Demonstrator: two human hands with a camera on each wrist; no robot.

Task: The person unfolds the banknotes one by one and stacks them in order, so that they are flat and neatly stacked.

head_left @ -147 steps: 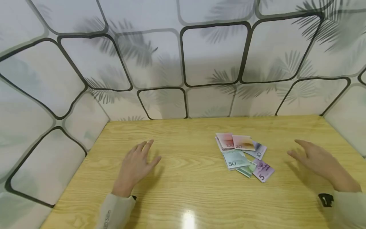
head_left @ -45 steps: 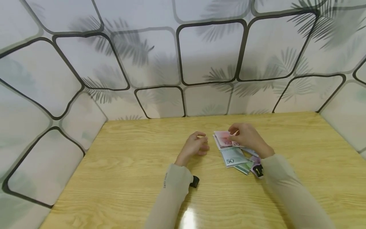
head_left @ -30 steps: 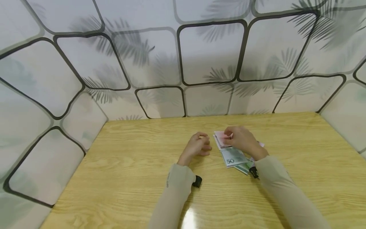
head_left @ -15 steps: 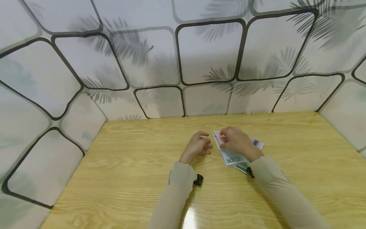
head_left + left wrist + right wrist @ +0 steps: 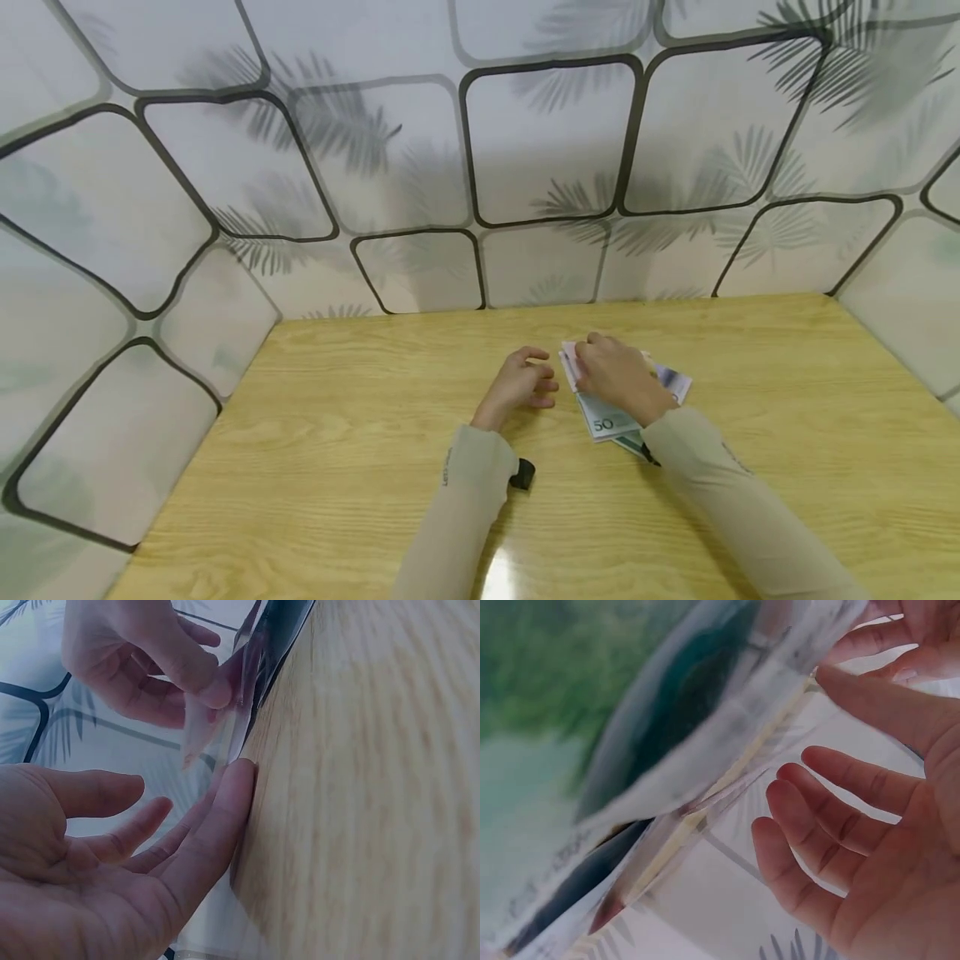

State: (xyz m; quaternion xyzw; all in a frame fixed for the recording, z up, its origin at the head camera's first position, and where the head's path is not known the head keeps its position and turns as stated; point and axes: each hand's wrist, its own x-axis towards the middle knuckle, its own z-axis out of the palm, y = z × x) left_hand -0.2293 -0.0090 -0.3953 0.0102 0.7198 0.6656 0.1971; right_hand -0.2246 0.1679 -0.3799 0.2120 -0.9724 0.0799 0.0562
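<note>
A loose pile of paper banknotes lies on the table, among them a green-blue 50 note (image 5: 603,424), a green note (image 5: 627,444) and a purple-grey note (image 5: 672,379). My right hand (image 5: 618,379) is over the pile, hiding much of it. Seen from the left wrist, its thumb and fingers pinch a pinkish banknote (image 5: 198,739) whose corner sticks up. My left hand (image 5: 517,382) stands on edge just left of the pile, fingers loosely bent and holding nothing; one fingertip is right at the notes' edge. A large green note face (image 5: 547,697) fills the right wrist view.
The wood-grain table (image 5: 360,433) reaches back to a leaf-patterned wall (image 5: 547,150), with another patterned wall on the left. A black device (image 5: 523,473) sits at the left wrist, another (image 5: 649,453) at the right beside the green note.
Both hands have come inward from the table's sides to the banknotes. Over the last second the right hand has shifted slightly left and curled closer over the notes; the left has barely moved.
</note>
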